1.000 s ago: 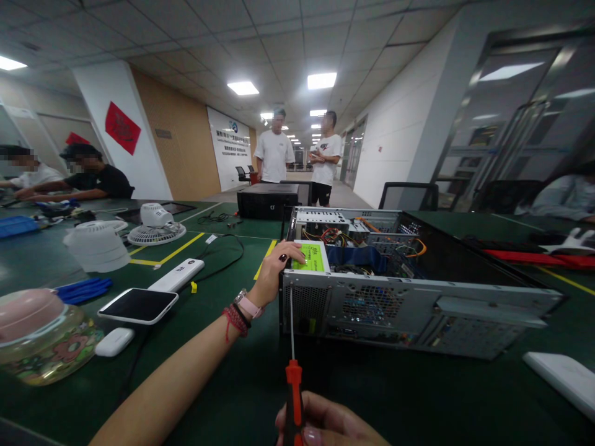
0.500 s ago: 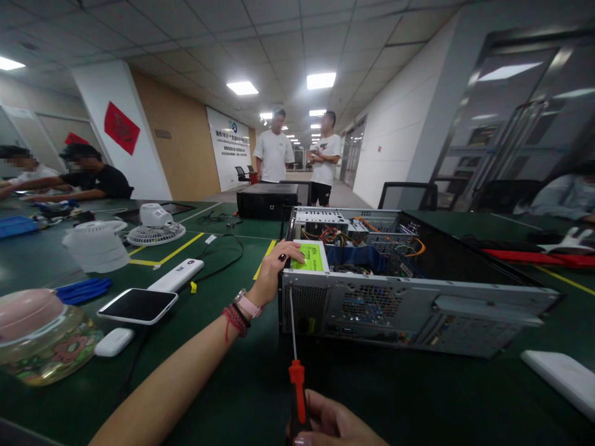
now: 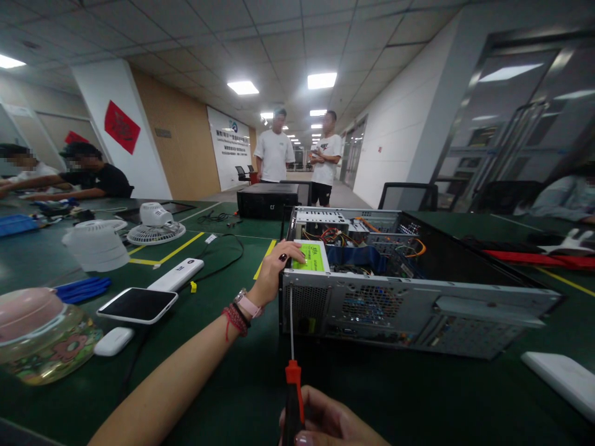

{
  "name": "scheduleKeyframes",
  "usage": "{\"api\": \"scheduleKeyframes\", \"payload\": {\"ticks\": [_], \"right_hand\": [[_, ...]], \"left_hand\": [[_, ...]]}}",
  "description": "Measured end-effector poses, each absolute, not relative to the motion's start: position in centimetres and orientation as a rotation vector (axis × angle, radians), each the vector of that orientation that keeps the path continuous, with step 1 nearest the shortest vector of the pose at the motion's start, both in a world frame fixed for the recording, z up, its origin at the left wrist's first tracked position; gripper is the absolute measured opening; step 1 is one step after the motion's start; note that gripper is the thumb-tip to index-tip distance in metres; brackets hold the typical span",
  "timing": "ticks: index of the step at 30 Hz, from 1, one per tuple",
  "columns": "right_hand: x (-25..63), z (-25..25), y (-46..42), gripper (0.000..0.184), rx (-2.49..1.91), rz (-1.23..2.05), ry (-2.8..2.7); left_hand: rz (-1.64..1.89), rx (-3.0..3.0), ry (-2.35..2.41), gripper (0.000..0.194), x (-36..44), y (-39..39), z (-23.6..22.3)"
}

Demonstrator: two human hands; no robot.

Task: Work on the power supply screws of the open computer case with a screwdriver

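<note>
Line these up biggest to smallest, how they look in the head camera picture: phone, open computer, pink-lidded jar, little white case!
1. Open computer
2. Pink-lidded jar, cut off at the left edge
3. Phone
4. Little white case

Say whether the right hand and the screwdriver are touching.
Touching: the head view shows the right hand gripping the screwdriver handle.

Table (image 3: 395, 396) free in front of computer case (image 3: 413, 306); screwdriver (image 3: 293, 375) bars left end.
</note>
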State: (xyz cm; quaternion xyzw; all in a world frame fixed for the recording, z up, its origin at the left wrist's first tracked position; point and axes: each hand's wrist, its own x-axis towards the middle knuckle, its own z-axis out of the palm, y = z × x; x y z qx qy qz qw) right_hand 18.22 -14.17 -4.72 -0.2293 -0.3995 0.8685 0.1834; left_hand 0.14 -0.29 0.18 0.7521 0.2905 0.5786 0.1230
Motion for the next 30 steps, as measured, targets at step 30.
{"api": "scheduleKeyframes", "payload": {"ticks": [30], "right_hand": [[18.0,-5.8,-14.0,0.054,-0.702,2.504,-0.987]], "left_hand": [[1.696,2.199,0.846,0.045,0.2,-0.3,0.2]]}}
